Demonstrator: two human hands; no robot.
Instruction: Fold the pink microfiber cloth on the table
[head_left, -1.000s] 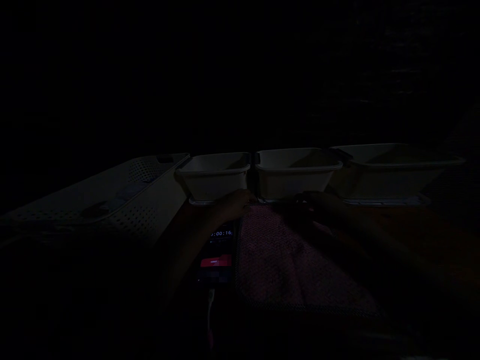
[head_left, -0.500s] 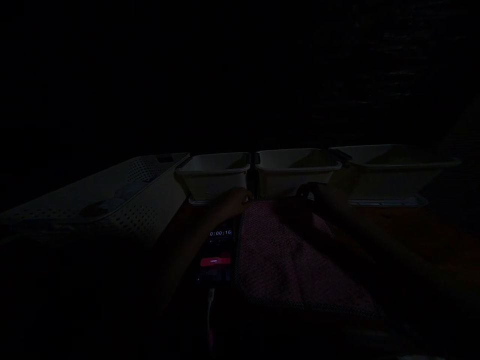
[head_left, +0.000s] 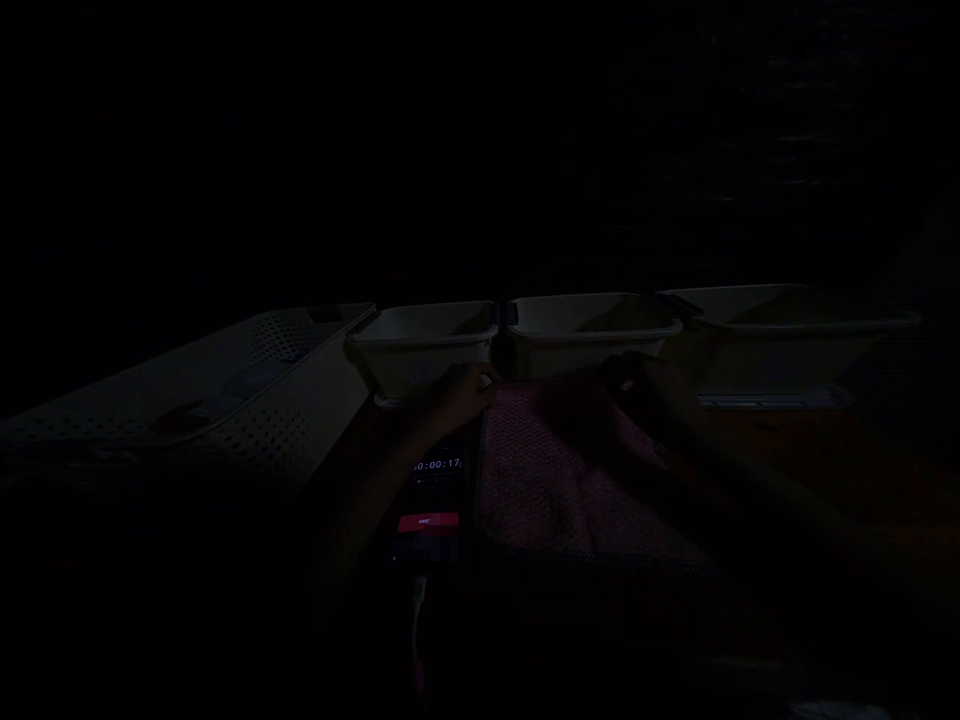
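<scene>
The scene is very dark. A pinkish woven cloth point(head_left: 540, 490) with a dark stitched border lies spread in front of the bins. My left hand point(head_left: 469, 388) pinches its far left corner. At the far right corner, my right hand point(head_left: 634, 380) has its fingers closed on the cloth's edge, mostly in shadow. Just left of the cloth is a phone point(head_left: 427, 510) showing a running timer and a red button, partly behind my left forearm.
Three pale bins stand in a row at the back: a left bin point(head_left: 424, 345), a middle bin point(head_left: 592, 335) and a right bin point(head_left: 780, 340). A perforated basket point(head_left: 322, 420) with indistinct items sits at left. A cable point(head_left: 418, 620) runs from the phone.
Both hands have lifted the cloth's far edge slightly up toward the bins, and its near edge has slid away from me. The phone's timer has gone from 16 to 17.
</scene>
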